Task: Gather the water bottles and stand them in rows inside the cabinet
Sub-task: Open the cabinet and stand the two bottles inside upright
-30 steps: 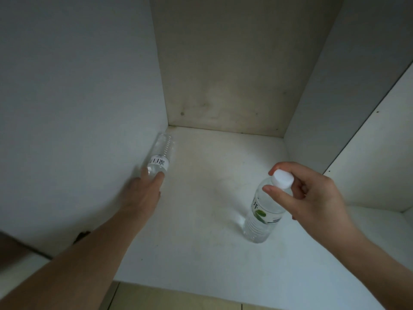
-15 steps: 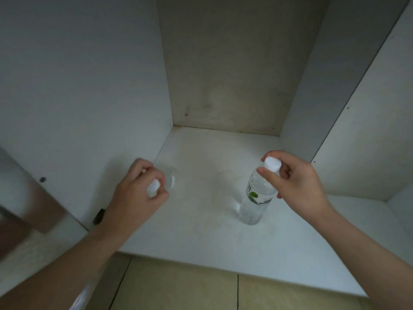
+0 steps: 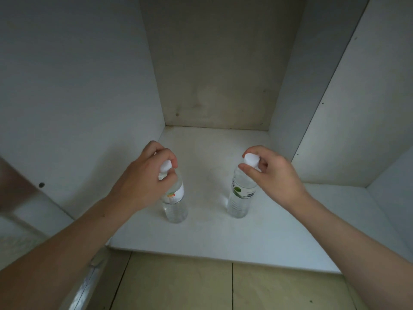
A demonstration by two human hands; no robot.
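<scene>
A single wide-angle view comes from the person's head, looking forward and down into the open cabinet [image 3: 223, 231] from just outside its front edge. It sits close: both forearms enter from the lower corners, and the left hand [image 3: 143, 182] and right hand [image 3: 274, 177] fall near mid-frame. Side walls bow outward; floor tiles [image 3: 178, 287] fill the bottom strip

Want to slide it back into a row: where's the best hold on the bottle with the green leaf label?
By its white cap, from above, as the right hand does. The green-label bottle stands upright, so the cap is the nearest free part.
</scene>
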